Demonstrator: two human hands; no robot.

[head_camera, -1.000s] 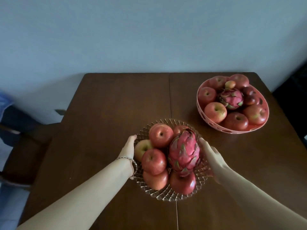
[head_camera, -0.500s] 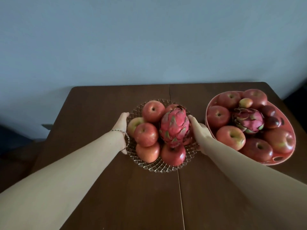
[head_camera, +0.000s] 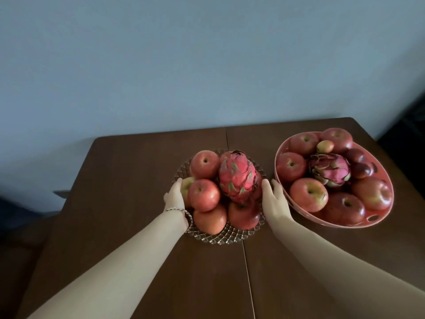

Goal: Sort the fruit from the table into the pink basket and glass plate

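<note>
A glass plate [head_camera: 220,238] stands at the table's middle, piled with several red apples [head_camera: 203,195] and a pink dragon fruit [head_camera: 236,178] on top. My left hand [head_camera: 174,195] grips the plate's left rim, with a bracelet on its wrist. My right hand [head_camera: 273,195] holds the right rim, in the narrow gap beside the pink basket [head_camera: 345,226]. That basket sits at the right, filled with several apples [head_camera: 308,194], some darker fruit and a second dragon fruit [head_camera: 331,170].
The dark wooden table [head_camera: 128,180] has a seam down its middle and ends against a pale blue wall. Plate and basket stand almost touching. A dark chair shape lies past the table's left edge.
With both hands on its rim, the glass plate has moved away from me across the table and now stands close beside the pink basket. The view tilted up.
</note>
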